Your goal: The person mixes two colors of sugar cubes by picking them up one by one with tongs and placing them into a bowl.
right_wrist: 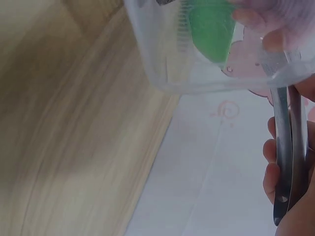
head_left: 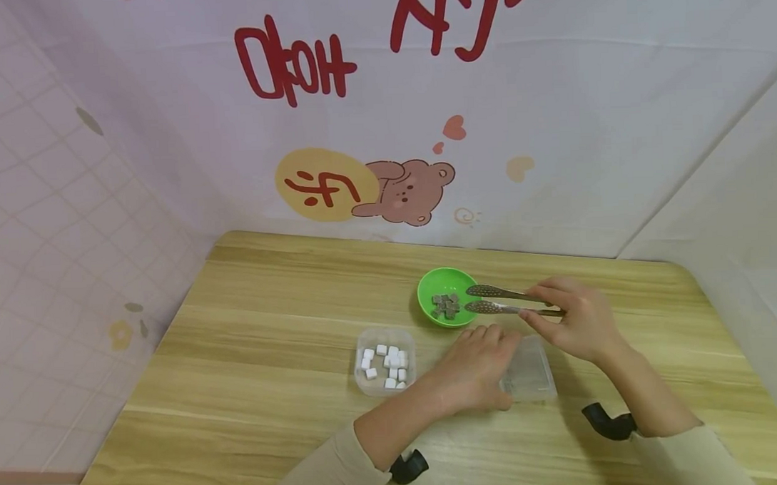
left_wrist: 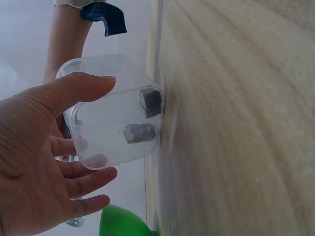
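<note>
My left hand (head_left: 473,368) grips a clear plastic box (head_left: 531,377) at its left side, with the thumb across the near side in the left wrist view. Inside that box a few dark grey cubes (left_wrist: 140,132) show through the wall. The right hand (head_left: 580,325) holds metal tongs (head_left: 489,292) with perforated tips; the tips are spread apart over the right rim of a green bowl (head_left: 450,277), nothing between them. Several grey-brown cubes (head_left: 445,306) lie together in the bowl.
Left of my left hand stands another clear plastic box (head_left: 366,334) holding several white cubes (head_left: 393,361). Everything rests on a wood-grain table (head_left: 268,296). A printed white cloth (head_left: 551,108) hangs behind the table's back edge. Black mounts (head_left: 610,424) sit at both wrists.
</note>
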The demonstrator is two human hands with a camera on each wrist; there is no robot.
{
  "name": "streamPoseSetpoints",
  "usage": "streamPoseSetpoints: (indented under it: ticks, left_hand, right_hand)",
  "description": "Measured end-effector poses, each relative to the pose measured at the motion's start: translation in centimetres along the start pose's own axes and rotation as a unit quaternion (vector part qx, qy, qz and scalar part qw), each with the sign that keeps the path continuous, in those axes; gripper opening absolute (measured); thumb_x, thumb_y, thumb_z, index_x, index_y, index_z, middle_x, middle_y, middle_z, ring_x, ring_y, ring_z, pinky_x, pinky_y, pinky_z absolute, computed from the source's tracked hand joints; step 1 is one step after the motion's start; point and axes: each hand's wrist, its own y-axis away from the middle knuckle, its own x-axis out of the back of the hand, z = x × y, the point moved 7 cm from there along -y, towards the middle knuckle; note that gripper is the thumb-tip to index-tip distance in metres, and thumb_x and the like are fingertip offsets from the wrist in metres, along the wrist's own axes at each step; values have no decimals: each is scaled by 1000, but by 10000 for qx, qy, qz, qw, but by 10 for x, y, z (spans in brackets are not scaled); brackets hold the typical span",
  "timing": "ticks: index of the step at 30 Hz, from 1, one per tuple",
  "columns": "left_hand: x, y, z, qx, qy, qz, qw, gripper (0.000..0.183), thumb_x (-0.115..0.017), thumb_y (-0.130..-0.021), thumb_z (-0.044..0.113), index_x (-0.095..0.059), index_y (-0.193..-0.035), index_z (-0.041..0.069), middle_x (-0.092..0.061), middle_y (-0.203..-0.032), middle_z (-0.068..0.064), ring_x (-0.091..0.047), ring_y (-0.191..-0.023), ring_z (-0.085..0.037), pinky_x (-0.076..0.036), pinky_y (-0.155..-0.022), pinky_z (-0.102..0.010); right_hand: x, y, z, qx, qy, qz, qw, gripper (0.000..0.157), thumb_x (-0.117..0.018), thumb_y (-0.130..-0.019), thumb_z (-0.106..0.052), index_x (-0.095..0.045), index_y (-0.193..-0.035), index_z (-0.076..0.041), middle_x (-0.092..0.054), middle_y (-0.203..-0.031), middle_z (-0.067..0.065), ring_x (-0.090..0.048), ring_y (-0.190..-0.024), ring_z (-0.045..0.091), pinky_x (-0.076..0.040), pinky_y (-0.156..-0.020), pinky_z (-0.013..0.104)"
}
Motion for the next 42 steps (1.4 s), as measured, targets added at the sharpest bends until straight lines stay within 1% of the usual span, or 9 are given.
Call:
streamPoseSetpoints:
  ticks: [6, 10, 13, 20, 23, 27, 30, 36, 42]
  left_hand:
    - [1, 0, 0, 49, 107, -33, 9999, 85, -91, -75, 44, -48, -144, 17, -52, -113, 7, -49, -103, -8, -40, -101, -26]
    - [1, 0, -1, 53, 172, -45, 9998, 88, -91, -75, 43, -46, -146, 17, -52, -112, 7, -48, -102, -8, -41, -99, -26]
    - [1, 0, -1, 35, 190, -35, 9998, 83, -91, -75, 42, -48, -142, 17, -50, -109, 7, -47, -99, -8, -41, -96, -25]
    - [-2, 0, -2, 45, 235, -72, 9997, 79, -91, -76, 42, -49, -138, 16, -49, -106, 7, -45, -96, -8, -41, -94, -24]
    - [-3, 0, -2, 86, 260, -107, 9996, 84, -91, -76, 41, -48, -144, 16, -50, -110, 7, -46, -99, -8, -41, -98, -25]
    - [-3, 0, -1, 124, 245, -144, 9995, 90, -90, -77, 41, -45, -150, 15, -52, -116, 5, -47, -104, -9, -41, -102, -26]
    - [-3, 0, 0, 139, 210, -173, 9995, 90, -90, -77, 41, -45, -150, 14, -52, -117, 5, -48, -104, -9, -40, -103, -26]
    - [-2, -1, 1, 155, 136, -192, 9996, 92, -89, -77, 43, -44, -152, 14, -52, -118, 5, -47, -106, -9, -40, -104, -26]
    - [-3, -1, 1, 151, 151, -188, 9996, 94, -89, -78, 44, -43, -154, 14, -53, -122, 4, -49, -110, -10, -40, -106, -27]
  right_hand:
    - [13, 11, 6, -150, 7, 68, 9999, 31, -79, -85, -33, -81, -100, -6, -75, -96, 6, -66, -69, 20, -48, -55, 20]
    - [24, 19, 9, -86, 163, 217, 9996, 50, -67, -96, -54, -81, -96, -6, -75, -93, 6, -66, -64, 21, -48, -52, 19]
    - [32, 24, 11, -23, 289, 343, 9990, 62, -58, -98, -64, -81, -94, -6, -75, -91, 7, -65, -62, 21, -48, -50, 20]
    - [44, 38, 18, -18, 474, 455, 9978, 66, -57, -97, -68, -80, -93, -6, -76, -90, 8, -63, -62, 23, -47, -50, 19]
    - [50, 44, 19, -137, 620, 208, 9978, 51, -71, -91, -56, -80, -98, -6, -76, -94, 9, -64, -66, 22, -49, -53, 21]
    - [60, 53, 20, -177, 836, 81, 9963, 53, -69, -92, -55, -79, -105, -5, -76, -98, 10, -66, -71, 22, -49, -55, 27]
    - [68, 60, 21, -107, 918, 345, 9951, 70, -52, -98, -69, -79, -104, -5, -75, -95, 10, -64, -76, 23, -47, -55, 30]
    - [82, 72, 21, -12, 1007, 596, 9931, 71, -54, -97, -69, -79, -99, -3, -74, -89, 11, -60, -87, 12, -44, -58, 30]
    - [88, 83, 21, 84, 1022, 559, 9932, 69, -55, -97, -68, -80, -96, -3, -74, -86, 11, -60, -84, 16, -44, -63, 30]
